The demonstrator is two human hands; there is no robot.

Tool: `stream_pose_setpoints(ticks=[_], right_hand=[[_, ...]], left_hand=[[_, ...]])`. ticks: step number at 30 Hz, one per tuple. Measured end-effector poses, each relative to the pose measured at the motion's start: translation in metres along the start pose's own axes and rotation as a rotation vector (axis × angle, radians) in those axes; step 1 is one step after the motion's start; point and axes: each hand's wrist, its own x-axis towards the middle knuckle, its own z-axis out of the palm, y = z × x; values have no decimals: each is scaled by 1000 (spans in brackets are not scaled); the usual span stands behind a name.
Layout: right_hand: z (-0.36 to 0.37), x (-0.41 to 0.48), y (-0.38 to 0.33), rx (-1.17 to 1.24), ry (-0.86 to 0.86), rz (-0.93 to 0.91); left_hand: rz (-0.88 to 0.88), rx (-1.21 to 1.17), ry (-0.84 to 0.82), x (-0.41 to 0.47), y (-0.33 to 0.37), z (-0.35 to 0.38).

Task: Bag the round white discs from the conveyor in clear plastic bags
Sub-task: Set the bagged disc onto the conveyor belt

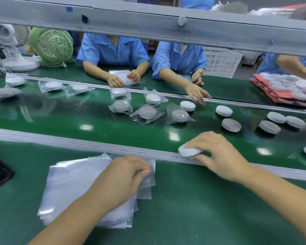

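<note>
A stack of clear plastic bags point(74, 188) is being pressed onto the green table point(184, 209), with its top edge being pinched by the left hand point(125, 175). A white disc point(187, 151) is being gripped over the conveyor's near rail point(60, 138) by the right hand point(221, 156), fingers curled round it. Loose discs point(231, 125) are lying on the belt point(60, 119) beyond.
</note>
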Motion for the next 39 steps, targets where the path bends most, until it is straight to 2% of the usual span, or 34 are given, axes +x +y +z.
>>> stream_pose_setpoints(ticks=[3,5,8,10,12,15,17,18,20,22,23,25,26,29,31,33,35,37,39], right_hand=[[14,-9,-43,240,17,-61],[19,-8,-63,368,69,-53],[21,-1,-84,606,229,102],[25,3,-92,780,309,238],[28,10,-97,863,233,304],[33,16,-101,924,-66,316],[36,23,-95,823,-50,385],[36,29,-88,764,19,436],[34,46,-64,643,164,518],[30,65,-36,485,288,534],[29,75,-21,387,338,520],[30,90,10,217,342,519],[31,97,25,154,256,544],[33,113,59,26,-153,604],[30,117,74,-31,-156,668],[30,111,94,-266,-145,787],[32,97,111,-462,-331,865],[35,87,120,-439,-393,797],[32,86,119,-462,-278,715]], left_hand=[[-60,-101,108,0,2,0],[-99,-263,128,1,8,0],[-86,-706,-11,-1,20,1],[-74,-875,-7,-4,24,8],[-107,-866,185,-5,29,21],[-223,-893,486,-3,34,31],[-222,-788,506,-1,27,28],[-213,-662,442,-1,22,23],[-170,-258,261,-3,11,12],[-49,164,75,-4,5,4],[-20,270,-24,-5,6,1],[-21,300,-145,-6,7,1],[-21,295,-172,-6,8,3],[1,291,-201,-4,9,7],[11,290,-197,-4,7,9],[31,295,-171,-4,3,14],[34,273,-144,-3,1,16],[3,243,-129,-1,-2,16],[-6,265,-130,2,-6,16]])
